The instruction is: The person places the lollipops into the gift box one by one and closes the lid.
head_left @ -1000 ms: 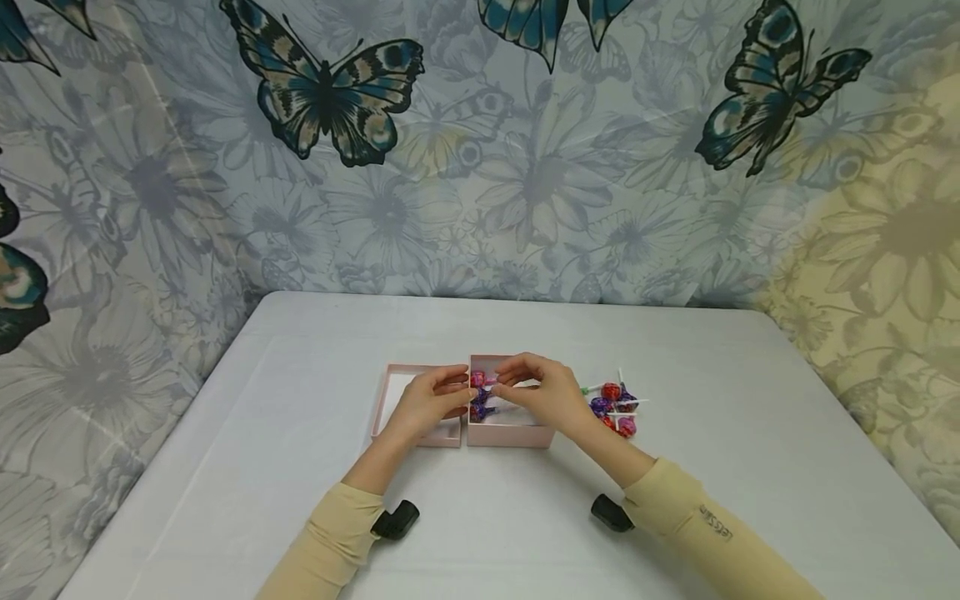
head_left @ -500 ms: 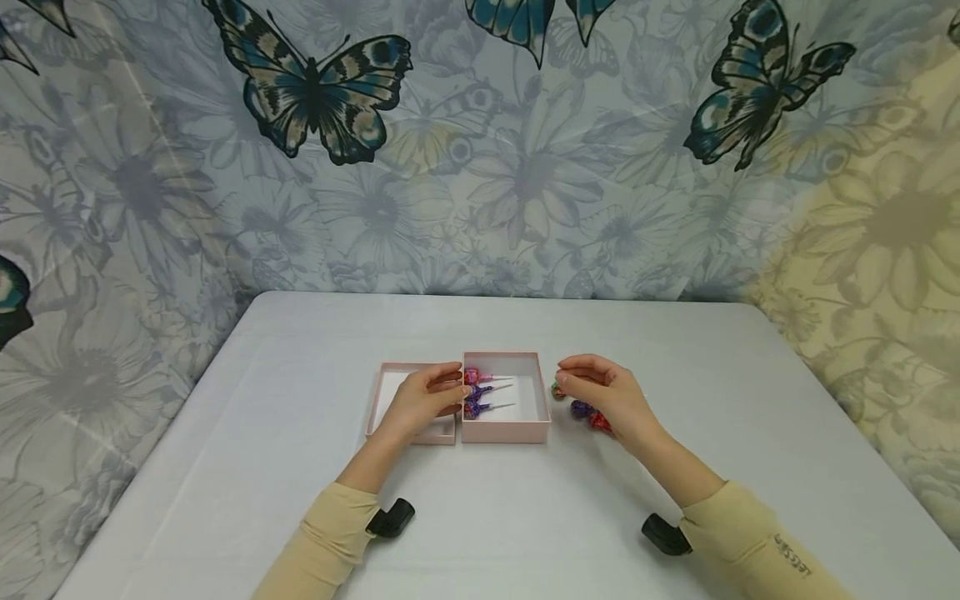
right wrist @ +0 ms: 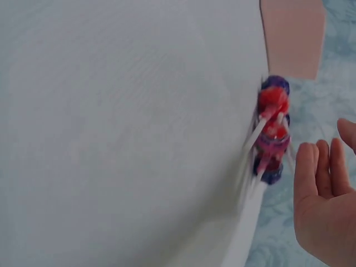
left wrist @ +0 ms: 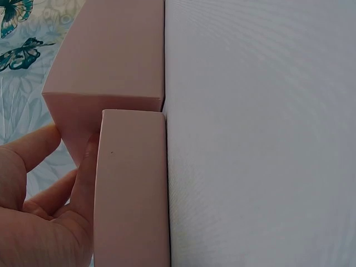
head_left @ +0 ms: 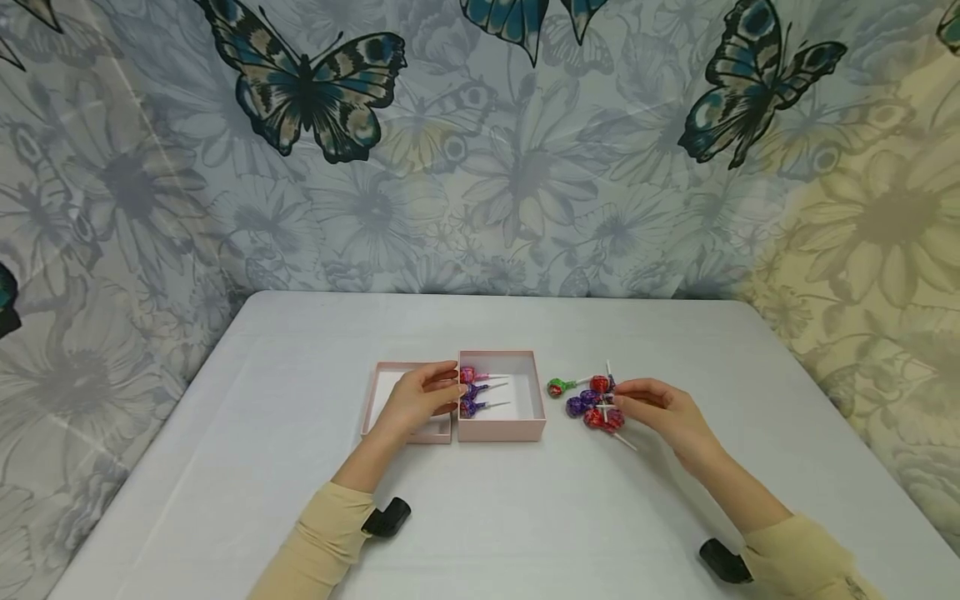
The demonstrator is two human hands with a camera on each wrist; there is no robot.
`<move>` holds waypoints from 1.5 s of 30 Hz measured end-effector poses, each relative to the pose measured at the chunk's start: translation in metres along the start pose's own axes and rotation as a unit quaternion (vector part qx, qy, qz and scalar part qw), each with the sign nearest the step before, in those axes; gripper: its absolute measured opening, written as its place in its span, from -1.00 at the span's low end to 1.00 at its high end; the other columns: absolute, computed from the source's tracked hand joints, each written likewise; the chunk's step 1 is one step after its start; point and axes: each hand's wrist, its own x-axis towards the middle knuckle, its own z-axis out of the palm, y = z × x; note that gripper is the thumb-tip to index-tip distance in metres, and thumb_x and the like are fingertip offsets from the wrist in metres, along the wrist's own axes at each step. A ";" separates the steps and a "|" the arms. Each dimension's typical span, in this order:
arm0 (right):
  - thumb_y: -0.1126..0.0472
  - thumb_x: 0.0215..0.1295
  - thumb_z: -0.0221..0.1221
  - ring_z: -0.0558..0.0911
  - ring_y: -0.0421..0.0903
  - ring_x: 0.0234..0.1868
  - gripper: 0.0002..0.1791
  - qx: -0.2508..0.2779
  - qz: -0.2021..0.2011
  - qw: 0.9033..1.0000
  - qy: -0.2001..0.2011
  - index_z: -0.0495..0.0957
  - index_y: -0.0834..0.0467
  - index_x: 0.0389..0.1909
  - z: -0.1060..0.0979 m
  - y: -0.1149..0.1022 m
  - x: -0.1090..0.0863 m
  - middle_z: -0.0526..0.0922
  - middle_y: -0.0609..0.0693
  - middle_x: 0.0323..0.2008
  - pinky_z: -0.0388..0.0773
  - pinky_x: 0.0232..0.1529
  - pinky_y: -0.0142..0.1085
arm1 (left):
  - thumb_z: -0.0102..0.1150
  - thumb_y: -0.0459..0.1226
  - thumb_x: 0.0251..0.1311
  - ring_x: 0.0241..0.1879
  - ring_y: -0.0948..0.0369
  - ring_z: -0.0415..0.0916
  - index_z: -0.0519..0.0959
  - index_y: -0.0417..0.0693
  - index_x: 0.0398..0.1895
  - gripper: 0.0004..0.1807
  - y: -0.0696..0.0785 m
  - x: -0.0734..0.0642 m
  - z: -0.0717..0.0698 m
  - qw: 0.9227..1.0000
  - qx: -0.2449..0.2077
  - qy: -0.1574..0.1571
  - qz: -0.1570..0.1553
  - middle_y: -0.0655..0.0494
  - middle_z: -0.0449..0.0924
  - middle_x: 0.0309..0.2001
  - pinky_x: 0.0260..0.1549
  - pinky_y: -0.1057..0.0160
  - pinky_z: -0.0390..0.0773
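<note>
My left hand (head_left: 420, 398) rests at the left wall of a pink open box (head_left: 500, 431); its fingertips touch the wall and rim. Inside that box lie a pink lollipop (head_left: 468, 374) and two purple lollipops (head_left: 468, 408), heads to the left. A shallow pink lid (head_left: 367, 408) lies under my left hand, right beside the box. To the right of the box, my right hand (head_left: 667, 414) reaches the edge of a pile of wrapped lollipops (head_left: 593, 417). In the right wrist view its fingers extend loosely, with nothing between them.
A green-wrapped lollipop (head_left: 556, 387) lies between the box and the pile, its white stick pointing right. The white table (head_left: 525, 517) ends at a butterfly-patterned cloth (head_left: 525, 183) behind. A black wrist camera (head_left: 724, 561) sits under the right sleeve.
My right hand has left the box and moved right, past the green lollipop, to the pile's right side. My left hand has stayed at the box wall. The view has shifted slightly.
</note>
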 end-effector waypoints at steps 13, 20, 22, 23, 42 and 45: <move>0.04 0.32 0.26 0.58 -0.04 0.01 -0.68 -0.185 -0.041 0.982 -0.006 0.63 0.14 -0.01 -0.015 0.010 -0.004 0.65 0.06 0.00 0.60 -0.03 -0.22 | 0.26 -0.38 0.25 0.07 0.01 0.55 0.40 -0.29 0.31 -0.44 -0.001 0.000 0.000 1.000 0.000 -0.002 -0.002 -0.23 0.50 0.17 -0.11 0.17 0.67; 0.33 0.15 0.37 0.64 0.03 -0.03 -0.72 -0.293 -0.206 0.933 -0.009 0.65 0.09 -0.10 -0.016 0.014 -0.003 0.68 -0.03 -0.08 0.66 -0.07 -0.13 | 0.25 -0.40 0.25 0.08 -0.02 0.55 0.41 -0.31 0.29 -0.47 -0.001 0.000 0.000 1.000 -0.005 -0.001 0.000 -0.25 0.50 0.16 -0.11 0.14 0.67; 0.38 0.08 0.39 0.65 0.02 -0.06 -0.67 -0.324 -0.246 0.913 -0.016 0.65 0.09 -0.11 -0.016 0.014 -0.001 0.68 -0.06 -0.10 0.67 -0.10 -0.09 | 0.24 -0.40 0.25 0.07 -0.02 0.55 0.41 -0.30 0.29 -0.47 -0.001 0.001 -0.001 1.000 -0.002 0.000 0.000 -0.24 0.50 0.16 -0.11 0.14 0.67; 0.39 0.07 0.40 0.65 0.01 -0.06 -0.65 -0.335 -0.257 0.906 -0.022 0.65 0.08 -0.10 -0.016 0.014 0.000 0.67 -0.07 -0.10 0.67 -0.11 -0.07 | 0.24 -0.40 0.25 0.07 -0.02 0.55 0.41 -0.29 0.30 -0.47 -0.001 0.001 -0.001 1.000 -0.001 0.000 -0.001 -0.23 0.51 0.16 -0.11 0.15 0.67; 0.41 0.03 0.41 0.66 -0.03 -0.11 -0.66 -0.355 -0.295 0.886 -0.049 0.63 0.09 -0.17 -0.009 0.015 0.008 0.68 -0.09 -0.16 0.67 -0.14 -0.11 | 0.24 -0.42 0.24 0.11 -0.06 0.52 0.41 -0.33 0.28 -0.47 -0.002 0.002 -0.002 1.000 -0.008 0.000 0.007 -0.25 0.50 0.16 -0.11 0.12 0.67; 0.39 0.05 0.41 0.67 -0.02 -0.12 -0.68 -0.355 -0.279 0.891 -0.039 0.64 0.08 -0.16 -0.008 0.012 0.006 0.69 -0.09 -0.16 0.68 -0.15 -0.10 | 0.25 -0.40 0.24 0.09 -0.03 0.54 0.43 -0.31 0.28 -0.48 -0.003 0.002 -0.002 1.000 0.000 0.002 0.006 -0.23 0.51 0.15 -0.12 0.13 0.68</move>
